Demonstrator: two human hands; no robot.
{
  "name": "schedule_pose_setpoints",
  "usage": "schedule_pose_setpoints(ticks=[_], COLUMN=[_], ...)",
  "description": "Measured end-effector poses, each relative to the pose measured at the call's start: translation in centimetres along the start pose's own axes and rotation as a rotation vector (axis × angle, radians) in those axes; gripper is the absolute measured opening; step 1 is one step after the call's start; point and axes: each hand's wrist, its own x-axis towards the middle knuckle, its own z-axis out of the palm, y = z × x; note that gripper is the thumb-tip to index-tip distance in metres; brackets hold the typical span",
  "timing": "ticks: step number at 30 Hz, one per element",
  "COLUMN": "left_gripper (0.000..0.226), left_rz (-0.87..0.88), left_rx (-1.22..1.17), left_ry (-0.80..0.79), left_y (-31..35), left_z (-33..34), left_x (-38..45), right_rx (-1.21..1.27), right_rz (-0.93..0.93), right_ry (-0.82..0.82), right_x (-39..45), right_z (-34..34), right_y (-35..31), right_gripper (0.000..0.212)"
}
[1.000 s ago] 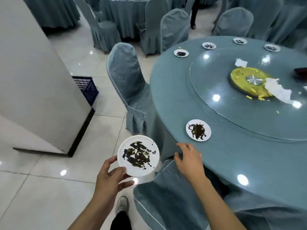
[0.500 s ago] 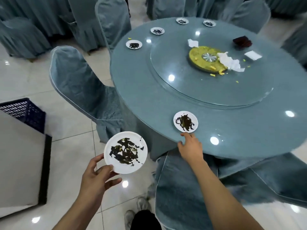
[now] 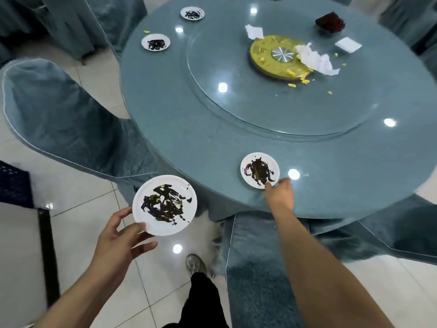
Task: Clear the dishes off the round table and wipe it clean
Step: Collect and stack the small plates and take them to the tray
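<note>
Nowhere legible writing: smeared plate (image 3: 164, 204), table (image 3: 212, 147).

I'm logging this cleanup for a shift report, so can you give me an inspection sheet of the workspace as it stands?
Surface: round table with glass turntable, yellow crumbs scattered.
Job's things: smeared plate held off the table; near plate at table edge; two more dirty plates farther round.
Clutter: crumpled napkins, folded white napkin, dark red object.
Hands: left hand grips the held plate's rim; right hand touches the near plate's rim.
Cables: nothing seen.
Surroundings: covered chairs, tiled floor, dark crate at left.
</note>
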Motion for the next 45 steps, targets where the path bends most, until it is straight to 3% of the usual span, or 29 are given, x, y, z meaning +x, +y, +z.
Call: schedule_pose_setpoints(ticks=[7, 11, 16, 22, 32, 38, 45], left_gripper=[0.04, 0.04, 0.039, 0.038, 0.038, 0.04, 0.039], left_rz=[-0.013, -0.019, -0.016, 0.001, 0.051, 0.067, 0.061], left_rx=[0.023, -0.009, -0.07, -0.116, -0.207, -0.219, -0.241], left_ry=[-0.017, 0.008, 0.029, 0.039, 0.027, -0.02, 0.004], left_y=[2.8, 4.1, 5.8, 8.6, 14.9, 18.5, 22.4], left_z=[0.5, 0.3, -0.9, -3.9, -15.8, -23.6, -30.9], left_x=[3.5, 4.6, 6.3, 8.9, 15.1, 18.1, 22.1], right_rx=[0.141, 0.27, 0.38, 0.588, 0.355, 0.306, 0.303], right_rz=[0.201, 0.216, 0.056, -0.219, -0.602, -0.675, -0.688], right_ry=[0.006, -0.007, -0.042, -0.219, -0.463, -0.502, -0.576], right_x=[2.0, 1.3, -2.1, -7.8, -19.0, -25.2, -29.3], right_z=[1.1, 1.3, 2.4, 4.8, 15.8, 21.8, 27.9], right_y=[-1.3, -2.5, -7.9, -18.6, -32.9, -39.2, -46.2], right_gripper=[0.032, 0.025, 0.02, 0.006, 0.018, 0.028, 0.022])
